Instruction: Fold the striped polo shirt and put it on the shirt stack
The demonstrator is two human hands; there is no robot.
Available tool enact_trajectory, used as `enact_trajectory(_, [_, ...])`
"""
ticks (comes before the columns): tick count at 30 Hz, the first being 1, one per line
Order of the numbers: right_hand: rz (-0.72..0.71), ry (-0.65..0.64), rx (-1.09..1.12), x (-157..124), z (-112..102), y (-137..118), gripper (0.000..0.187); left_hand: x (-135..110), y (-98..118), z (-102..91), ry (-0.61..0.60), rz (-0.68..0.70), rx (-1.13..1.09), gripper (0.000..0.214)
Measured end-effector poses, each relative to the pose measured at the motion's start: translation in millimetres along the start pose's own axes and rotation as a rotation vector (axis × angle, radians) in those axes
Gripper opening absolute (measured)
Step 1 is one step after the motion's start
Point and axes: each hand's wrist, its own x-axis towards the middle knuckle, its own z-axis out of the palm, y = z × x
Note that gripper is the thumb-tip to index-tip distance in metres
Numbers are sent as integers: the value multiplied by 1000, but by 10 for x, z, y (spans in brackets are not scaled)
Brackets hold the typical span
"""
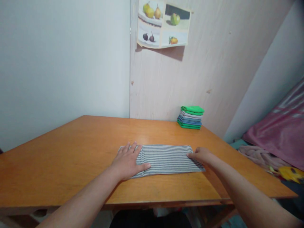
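Note:
A striped grey-and-white cloth (166, 159) lies folded into a long rectangle on the wooden table (83, 148). Flat on its left end rests my left hand (127, 163), fingers spread and thumb stretched along the fabric. My right hand (200, 155) is at the cloth's right edge, thumb on top and the other fingers curled at the border, pinching it. The underside of that pinch is hidden. A crease runs across the cloth beside my left thumb.
A stack of folded cloths (190, 117), green, whitish and blue, stands at the table's far right corner. Fruit pictures (163, 25) hang on the wall behind. Pink fabric (282, 126) and a yellow item (291, 174) lie beyond the table's right side.

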Motion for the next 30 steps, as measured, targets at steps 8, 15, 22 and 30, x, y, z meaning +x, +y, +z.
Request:
enact_trajectory(8, [29,-51,220,-73,127,-140,26,-3,-10,30,17,11,-34,112])
enact_trajectory(15, [4,-82,403,-135,58,-219,25,-3,-19,50,30,15,-51,112])
enact_trajectory(22, [-154,51,358,-164,-154,-491,16,-16,-12,44,30,17,-72,114])
enact_trajectory(30, [-393,179,-212,-334,-156,-1180,15,-32,16,26,27,5,-99,115])
